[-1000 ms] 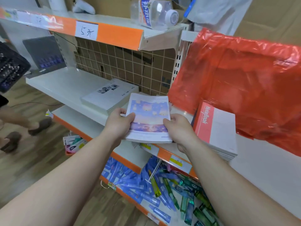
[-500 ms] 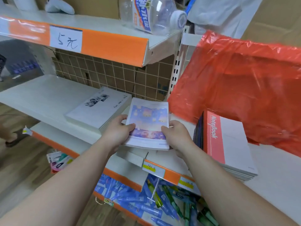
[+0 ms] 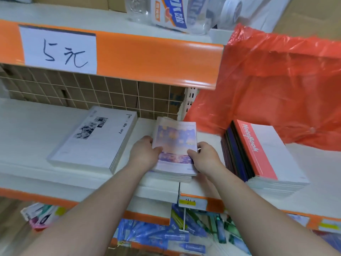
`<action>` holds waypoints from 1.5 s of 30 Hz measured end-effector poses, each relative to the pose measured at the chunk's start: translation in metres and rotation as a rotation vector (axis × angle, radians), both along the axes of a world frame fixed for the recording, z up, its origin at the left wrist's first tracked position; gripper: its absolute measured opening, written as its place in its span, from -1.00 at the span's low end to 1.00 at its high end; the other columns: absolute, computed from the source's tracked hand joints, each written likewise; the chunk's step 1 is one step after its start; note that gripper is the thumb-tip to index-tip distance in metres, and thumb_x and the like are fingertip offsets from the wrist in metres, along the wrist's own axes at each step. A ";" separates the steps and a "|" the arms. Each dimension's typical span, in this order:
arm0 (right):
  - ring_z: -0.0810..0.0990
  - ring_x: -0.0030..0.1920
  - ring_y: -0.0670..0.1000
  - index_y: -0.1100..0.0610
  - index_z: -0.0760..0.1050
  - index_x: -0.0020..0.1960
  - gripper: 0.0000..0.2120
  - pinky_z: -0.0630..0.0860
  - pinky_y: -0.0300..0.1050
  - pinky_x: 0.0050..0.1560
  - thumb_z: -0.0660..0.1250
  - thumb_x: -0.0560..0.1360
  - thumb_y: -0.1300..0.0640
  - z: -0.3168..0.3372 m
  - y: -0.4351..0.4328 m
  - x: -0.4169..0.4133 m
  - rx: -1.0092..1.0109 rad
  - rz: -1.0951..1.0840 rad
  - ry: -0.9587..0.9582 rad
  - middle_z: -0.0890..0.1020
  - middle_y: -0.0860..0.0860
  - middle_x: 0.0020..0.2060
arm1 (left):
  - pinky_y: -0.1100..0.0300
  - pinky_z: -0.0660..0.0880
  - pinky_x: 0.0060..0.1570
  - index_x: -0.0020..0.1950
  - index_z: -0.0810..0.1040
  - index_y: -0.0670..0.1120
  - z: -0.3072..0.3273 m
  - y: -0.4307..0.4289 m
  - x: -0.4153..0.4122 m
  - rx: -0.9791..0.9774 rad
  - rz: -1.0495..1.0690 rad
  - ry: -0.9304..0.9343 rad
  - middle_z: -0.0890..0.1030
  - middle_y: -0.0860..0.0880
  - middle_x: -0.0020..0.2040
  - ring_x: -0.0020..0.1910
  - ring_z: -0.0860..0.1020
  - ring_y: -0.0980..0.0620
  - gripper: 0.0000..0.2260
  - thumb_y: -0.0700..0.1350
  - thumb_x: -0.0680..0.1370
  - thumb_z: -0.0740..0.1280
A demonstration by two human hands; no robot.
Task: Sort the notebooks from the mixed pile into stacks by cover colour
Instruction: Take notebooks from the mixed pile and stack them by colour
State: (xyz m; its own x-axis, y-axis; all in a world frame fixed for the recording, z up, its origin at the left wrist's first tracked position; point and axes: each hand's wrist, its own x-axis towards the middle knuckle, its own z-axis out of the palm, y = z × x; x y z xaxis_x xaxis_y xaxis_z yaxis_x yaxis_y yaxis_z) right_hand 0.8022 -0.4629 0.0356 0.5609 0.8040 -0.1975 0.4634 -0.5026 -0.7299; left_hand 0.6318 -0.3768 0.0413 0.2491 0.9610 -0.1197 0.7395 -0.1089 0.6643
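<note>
Lilac bundle down on the shelf, both grips holding it.

At the left, a flat stack of white paper-covered notebooks with a black-and-white photo print (image 3: pixel 92 141) lies on the white metal shelf (image 3: pixel 27 126). Just beside it my left grip (image 3: pixel 144 154) clasps the left edge of the bundle of lilac-and-orange picture-covered notebooks (image 3: pixel 175 143), thumb on the cover. My right grip (image 3: pixel 204 157) clasps the right edge the same way. A second ago I held this bundle in the air, out in front of the shelf edge. Now it sits flat on the shelf, between the white stack and the pile topped by a red-and-white "Notebook" cover (image 3: pixel 262 154), apart from both. I judge this settles where the lilac stack goes. Letting go comes next, then back to the right-hand pile, where dark covers show along its left side.
</note>
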 end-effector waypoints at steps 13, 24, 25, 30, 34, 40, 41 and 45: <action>0.54 0.01 0.17 0.18 0.50 0.14 -0.66 0.39 -0.10 -0.13 0.30 0.55 -0.08 -0.019 0.013 -0.007 -0.099 0.031 -0.192 0.57 0.13 0.01 | 0.03 0.48 0.08 0.16 0.54 -0.16 -0.024 0.018 -0.008 0.016 -0.045 0.091 0.51 -0.21 0.12 0.10 0.50 -0.24 -0.72 0.00 0.56 0.35; 0.42 -0.21 0.14 0.13 0.42 -0.19 -0.69 0.23 -0.11 -0.25 0.27 0.56 -0.10 -0.023 0.008 -0.008 -0.131 0.041 -0.254 0.48 0.13 -0.16 | 0.14 0.29 -0.13 0.05 0.55 -0.18 -0.030 0.017 -0.010 0.000 -0.081 0.031 0.46 -0.22 0.08 -0.04 0.52 -0.24 -0.82 -0.07 0.57 0.34; 0.42 -0.21 0.14 0.12 0.41 -0.20 -0.69 0.23 -0.12 -0.24 0.27 0.56 -0.09 -0.023 0.008 -0.009 -0.129 0.041 -0.255 0.48 0.14 -0.17 | 0.13 0.29 -0.13 0.03 0.55 -0.18 -0.030 0.016 -0.010 0.005 -0.084 0.035 0.45 -0.22 0.08 -0.05 0.51 -0.24 -0.82 -0.07 0.57 0.34; 0.38 -0.24 0.11 0.06 0.32 -0.30 -0.66 0.19 -0.13 -0.27 0.28 0.57 -0.07 -0.023 0.006 -0.011 -0.105 0.026 -0.239 0.45 0.12 -0.20 | 0.12 0.35 -0.08 0.05 0.55 -0.19 -0.030 0.015 -0.010 0.012 -0.095 0.052 0.43 -0.19 0.04 -0.07 0.51 -0.24 -0.81 -0.07 0.58 0.33; 0.42 -0.20 0.12 0.18 0.49 -0.11 -0.70 0.24 -0.16 -0.23 0.26 0.58 -0.06 -0.025 0.007 -0.012 -0.111 0.023 -0.214 0.52 0.17 -0.11 | 0.14 0.29 -0.16 -0.02 0.52 -0.15 -0.029 0.016 -0.010 -0.003 -0.088 0.026 0.40 -0.16 0.00 -0.20 0.41 -0.13 -0.86 -0.08 0.57 0.33; 0.47 -0.15 0.15 0.19 0.47 -0.06 -0.70 0.28 -0.16 -0.19 0.25 0.59 -0.07 -0.025 0.010 -0.012 -0.141 0.020 -0.180 0.54 0.20 -0.01 | 0.14 0.29 -0.19 -0.06 0.46 -0.14 -0.028 0.017 -0.010 0.000 -0.094 0.060 0.49 -0.21 0.02 -0.17 0.43 -0.13 -0.85 -0.06 0.58 0.32; 0.49 -0.12 0.16 0.20 0.48 -0.02 -0.69 0.30 -0.15 -0.17 0.24 0.59 -0.07 -0.024 0.010 -0.011 -0.145 0.022 -0.172 0.54 0.20 0.01 | 0.12 0.34 -0.17 0.01 0.48 -0.17 -0.027 0.017 -0.010 0.004 -0.093 0.077 0.49 -0.23 0.06 -0.12 0.46 -0.16 -0.82 -0.05 0.58 0.32; 0.53 0.04 0.22 0.19 0.43 0.13 -0.67 0.45 -0.03 -0.05 0.20 0.60 -0.08 -0.010 0.001 -0.012 -0.109 0.066 -0.281 0.53 0.19 0.08 | 0.01 0.45 0.01 0.18 0.46 -0.20 -0.014 0.010 -0.009 0.197 -0.127 0.147 0.48 -0.22 0.14 0.06 0.48 -0.25 -0.74 -0.05 0.59 0.25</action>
State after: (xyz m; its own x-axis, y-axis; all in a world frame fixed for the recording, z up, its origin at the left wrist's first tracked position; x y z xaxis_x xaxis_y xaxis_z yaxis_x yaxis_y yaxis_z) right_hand 0.7897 -0.4616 0.0257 0.5532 0.8230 -0.1292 0.6739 -0.5332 -0.5114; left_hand 0.6233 -0.3669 0.0270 0.3624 0.9317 0.0226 0.7985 -0.3230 0.5080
